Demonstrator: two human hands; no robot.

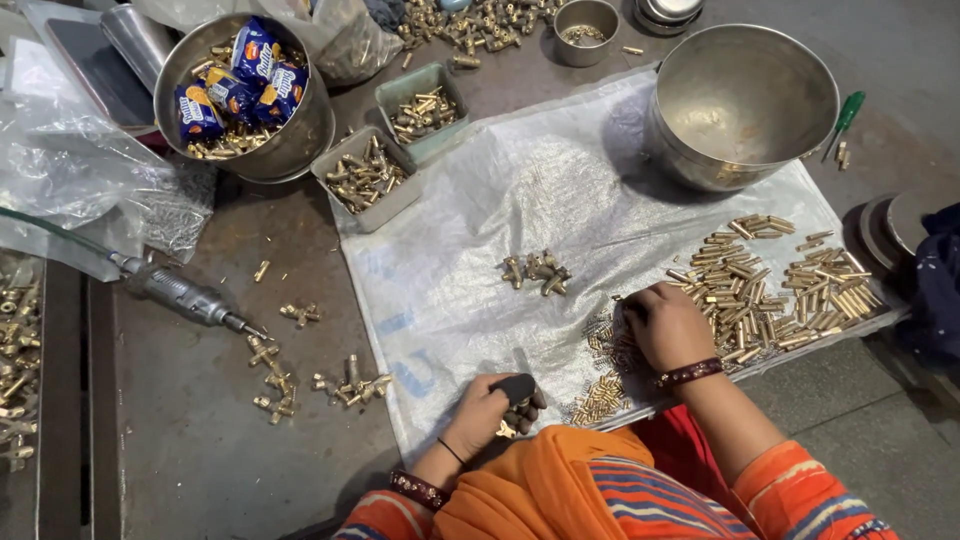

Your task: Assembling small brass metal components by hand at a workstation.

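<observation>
Two hands are working near you over the plastic sheet [560, 190]. Your left hand [487, 412] is closing around a dark tool [516, 387] and a small brass fitting [505, 430], low and left of centre. Right of it, your right hand [668, 325] is pressing, fingers curled, on a scatter of small brass pins [600, 395]. Farther right, brass tubes [770, 285] are lying in a heap.
</observation>
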